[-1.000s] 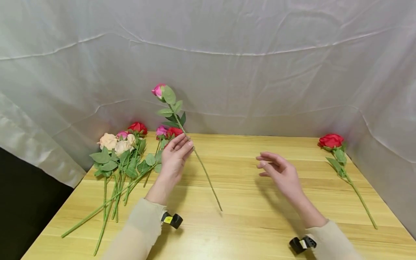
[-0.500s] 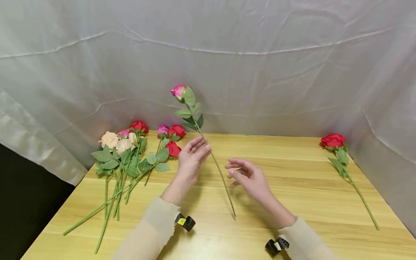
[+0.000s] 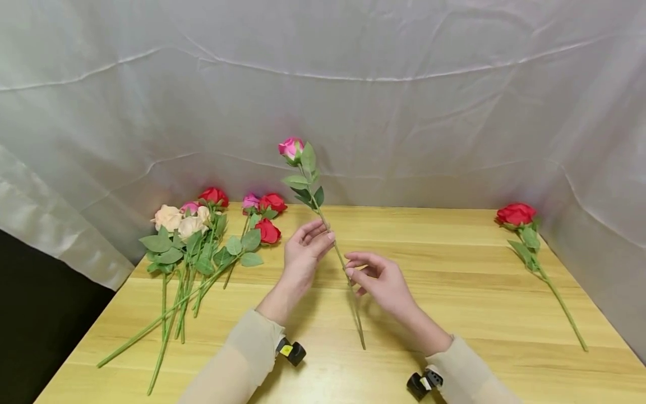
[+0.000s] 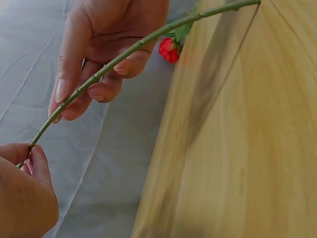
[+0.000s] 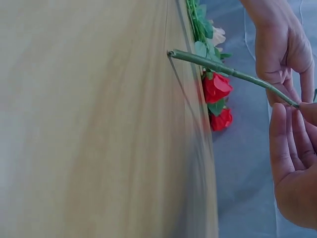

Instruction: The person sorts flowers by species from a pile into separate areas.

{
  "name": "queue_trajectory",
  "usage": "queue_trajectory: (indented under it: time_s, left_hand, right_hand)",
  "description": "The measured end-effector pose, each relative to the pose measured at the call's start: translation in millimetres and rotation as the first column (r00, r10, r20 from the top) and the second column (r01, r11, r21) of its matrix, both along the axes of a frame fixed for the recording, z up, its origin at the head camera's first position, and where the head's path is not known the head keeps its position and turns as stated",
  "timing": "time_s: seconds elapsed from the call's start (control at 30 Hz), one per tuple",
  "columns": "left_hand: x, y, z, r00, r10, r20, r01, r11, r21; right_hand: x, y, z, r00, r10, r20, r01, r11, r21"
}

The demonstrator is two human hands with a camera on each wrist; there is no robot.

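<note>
A single pink rose (image 3: 291,149) with green leaves stands tilted over the table, its bloom up and away and its long stem slanting down toward me. My left hand (image 3: 304,257) pinches the stem below the leaves between thumb and fingers. Lower down, my right hand (image 3: 382,282) has thumb and index finger on the same stem, its other fingers loosely bent. The left wrist view shows the bare stem (image 4: 124,55) running past both hands. In the right wrist view the cut stem end (image 5: 181,55) hangs close over the wood; the bloom is out of that view.
Left on the wooden table (image 3: 444,348) lies a loose bunch with cream roses (image 3: 168,217), a red rose (image 3: 214,196) and others, stems crossing. Beside it are two red roses (image 3: 268,231) and a purple-pink one (image 3: 250,202). One red rose (image 3: 516,215) lies far right. A grey cloth (image 3: 373,123) hangs behind.
My left hand has carried the pink rose rightward to the middle. My right hand has moved left from the open table and now pinches the rose's lower stem.
</note>
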State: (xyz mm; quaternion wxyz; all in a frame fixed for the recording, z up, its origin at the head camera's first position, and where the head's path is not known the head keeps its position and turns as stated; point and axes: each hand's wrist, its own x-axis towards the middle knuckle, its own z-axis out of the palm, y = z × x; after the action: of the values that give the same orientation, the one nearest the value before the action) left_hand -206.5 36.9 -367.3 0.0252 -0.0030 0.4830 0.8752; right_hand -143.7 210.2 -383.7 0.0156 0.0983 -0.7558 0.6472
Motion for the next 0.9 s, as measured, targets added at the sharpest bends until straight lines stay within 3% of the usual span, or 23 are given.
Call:
queue_trajectory:
  time_s: [0.43,0.9]
  left_hand:
    - [2.7,4.6,-0.7,1.000,-0.023,-0.018,0.022,0.999,-0.040]
    - [5.2,7.9,-1.4,0.997,-0.072,-0.038,0.070,0.997,-0.042]
  right_hand:
    - [1.6,-3.0,5.8,0.990,-0.002,0.140,0.009,0.999,-0.050]
    - [7.4,4.0,7.2,0.997,0.002,0.083,0.001,0.999,-0.037]
